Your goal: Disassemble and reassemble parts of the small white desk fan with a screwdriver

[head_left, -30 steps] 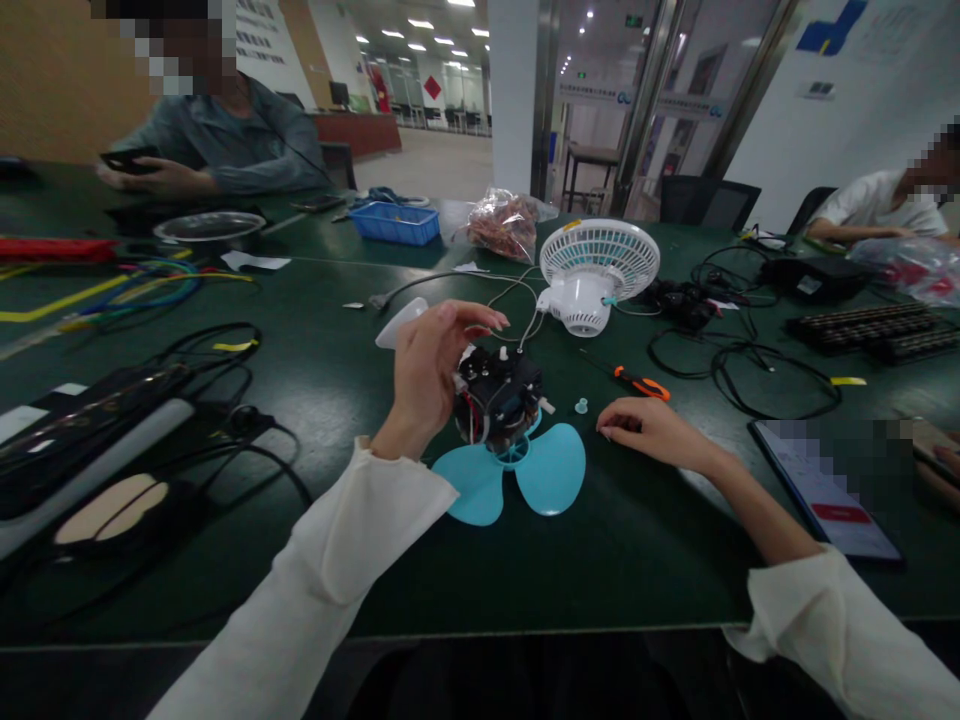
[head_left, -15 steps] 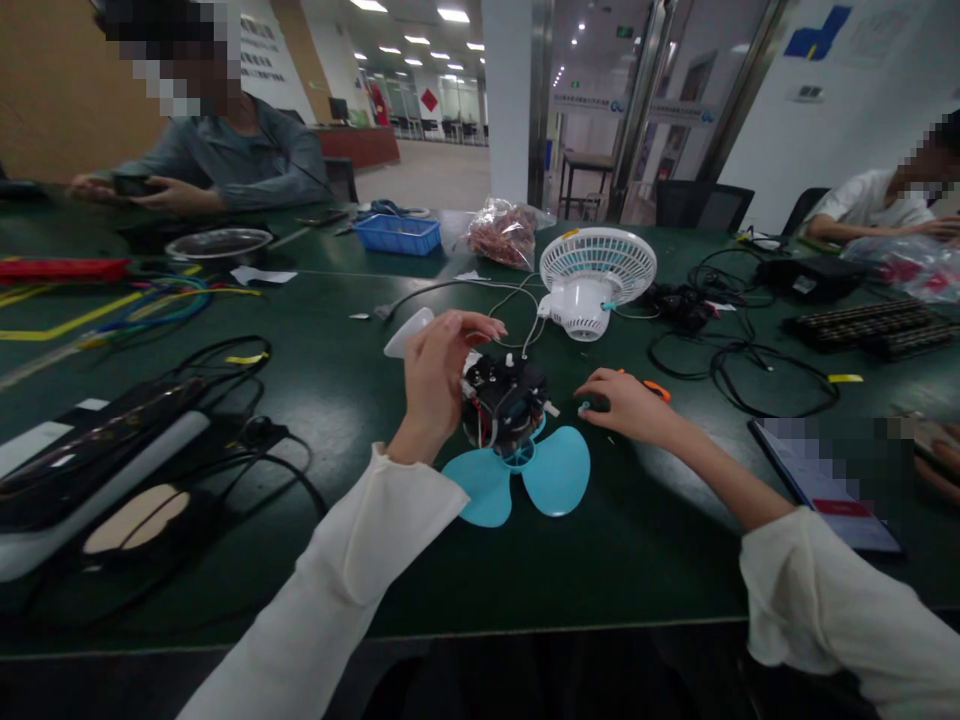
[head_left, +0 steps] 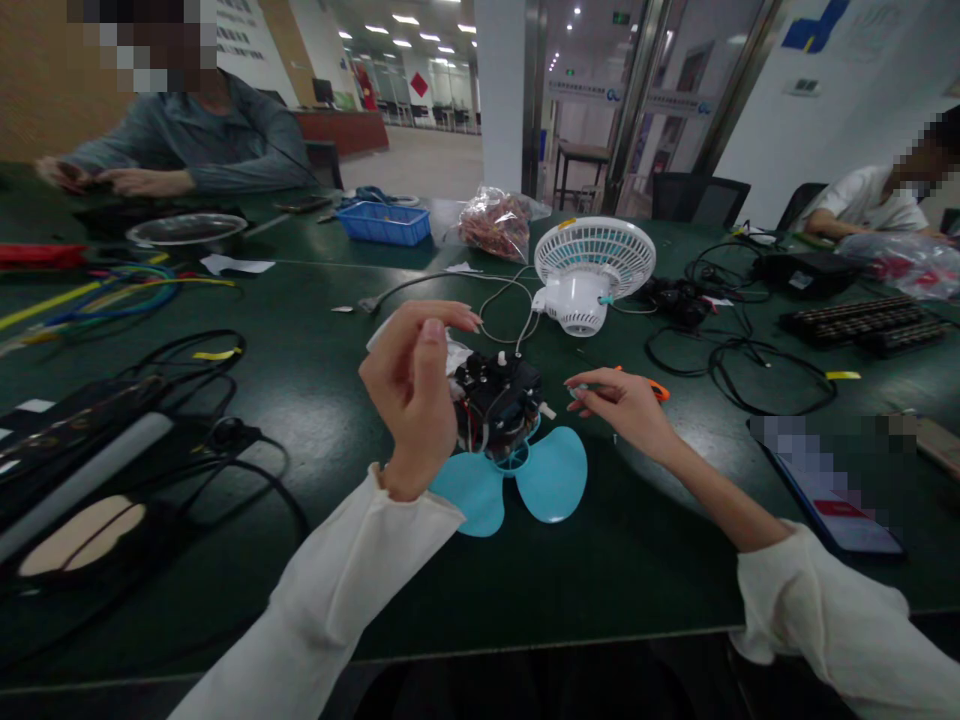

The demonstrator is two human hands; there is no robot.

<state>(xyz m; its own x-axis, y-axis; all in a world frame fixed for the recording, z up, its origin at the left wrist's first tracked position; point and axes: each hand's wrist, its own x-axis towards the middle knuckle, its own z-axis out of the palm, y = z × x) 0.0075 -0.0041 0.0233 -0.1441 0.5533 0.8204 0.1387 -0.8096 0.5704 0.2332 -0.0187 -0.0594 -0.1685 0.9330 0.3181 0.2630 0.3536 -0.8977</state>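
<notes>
A black motor unit [head_left: 499,395] with wires and a small white knob sits on the dark green table, with blue fan blades [head_left: 551,475] at its near side. Left of the motor, my left hand [head_left: 420,385] is raised with curved, parted fingers and nothing visible in it. A white part behind that hand is mostly hidden. My right hand [head_left: 619,400], to the right of the motor, pinches a small pale piece [head_left: 577,391] between thumb and fingers. An orange-handled tool [head_left: 658,390] lies just behind it. The white fan cage and housing [head_left: 589,270] stand farther back.
Behind are a blue basket [head_left: 384,222] and a plastic bag of reddish material [head_left: 495,222]. Black cables and a power strip lie left; a phone [head_left: 825,490] and more cables lie right. Two people sit across the table, at left and right.
My left hand has turned and moved slightly left, away from the motor. My right hand has shifted a little left, its fingers still pinched. The camera view has moved slightly.
</notes>
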